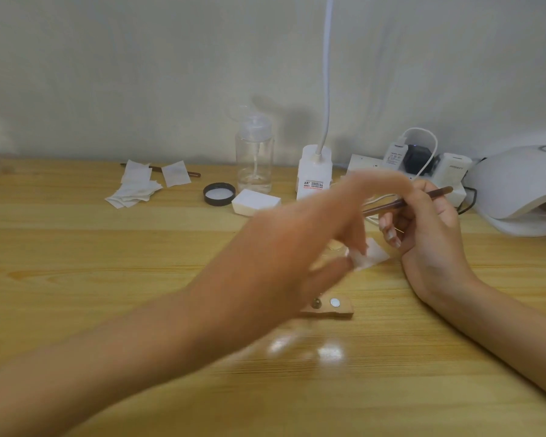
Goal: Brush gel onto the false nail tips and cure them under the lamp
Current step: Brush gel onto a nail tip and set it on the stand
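Observation:
My right hand grips a brown gel brush that points left across the table. My left hand, blurred by motion, reaches over the middle of the table and pinches a small white wipe between its fingers. Below it a small wooden nail-tip stand with a white round pad lies on the table, partly hidden by my left hand. The white curing lamp stands at the far right, opening towards me. No nail tips are clear enough to make out.
On the wooden table lie several used white wipes, a black jar lid, a stack of white pads, a clear pump bottle, a white bottle and a power strip with plugs.

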The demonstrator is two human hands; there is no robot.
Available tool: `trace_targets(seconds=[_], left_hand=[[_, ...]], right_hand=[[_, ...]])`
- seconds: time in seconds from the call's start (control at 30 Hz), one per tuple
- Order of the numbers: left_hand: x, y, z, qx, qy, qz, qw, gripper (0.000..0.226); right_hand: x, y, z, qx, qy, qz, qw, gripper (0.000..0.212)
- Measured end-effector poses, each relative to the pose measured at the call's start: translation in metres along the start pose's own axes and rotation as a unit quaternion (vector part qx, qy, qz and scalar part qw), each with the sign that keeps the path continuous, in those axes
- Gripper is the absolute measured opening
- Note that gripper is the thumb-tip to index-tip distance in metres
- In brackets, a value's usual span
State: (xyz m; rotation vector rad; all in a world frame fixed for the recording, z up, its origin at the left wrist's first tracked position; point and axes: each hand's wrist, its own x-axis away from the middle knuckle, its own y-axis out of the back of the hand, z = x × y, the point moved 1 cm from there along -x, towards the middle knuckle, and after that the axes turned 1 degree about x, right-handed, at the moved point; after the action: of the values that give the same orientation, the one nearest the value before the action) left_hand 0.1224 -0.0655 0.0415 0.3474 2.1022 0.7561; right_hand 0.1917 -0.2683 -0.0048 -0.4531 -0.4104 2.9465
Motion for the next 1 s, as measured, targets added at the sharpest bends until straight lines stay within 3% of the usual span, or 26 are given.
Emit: trace_targets(seconds=[0.13, 0.37, 0.67, 0.8, 1.0], left_hand=[[-0.010, 0.018, 0.028, 0.095, 0.076, -0.072, 0.990, 0.056], [0.000, 0.007, 0.072, 0.194, 0.198, -0.066, 0.959, 0.054], [0.005, -0.006, 0.077, 0.183, 0.212, -0.061, 0.958, 0.054], [0.007, -0.007, 0.076, 0.193, 0.212, -0.074, 0.955, 0.059], [0.007, -0.007, 0.077, 0.183, 0.214, -0.073, 0.957, 0.061]], right_hand=[[-0.001, 0.002, -0.001, 0.003, 0.005, -0.007, 1.000, 0.028], [-0.001, 0.003, -0.002, -0.002, 0.003, -0.005, 1.000, 0.028], [0.002, 0.000, 0.002, -0.018, 0.028, 0.017, 0.999, 0.038], [0.003, -0.002, 0.002, 0.002, 0.042, 0.061, 0.997, 0.026], [0.004, -0.002, 0.000, 0.043, 0.043, 0.081, 0.995, 0.026]])
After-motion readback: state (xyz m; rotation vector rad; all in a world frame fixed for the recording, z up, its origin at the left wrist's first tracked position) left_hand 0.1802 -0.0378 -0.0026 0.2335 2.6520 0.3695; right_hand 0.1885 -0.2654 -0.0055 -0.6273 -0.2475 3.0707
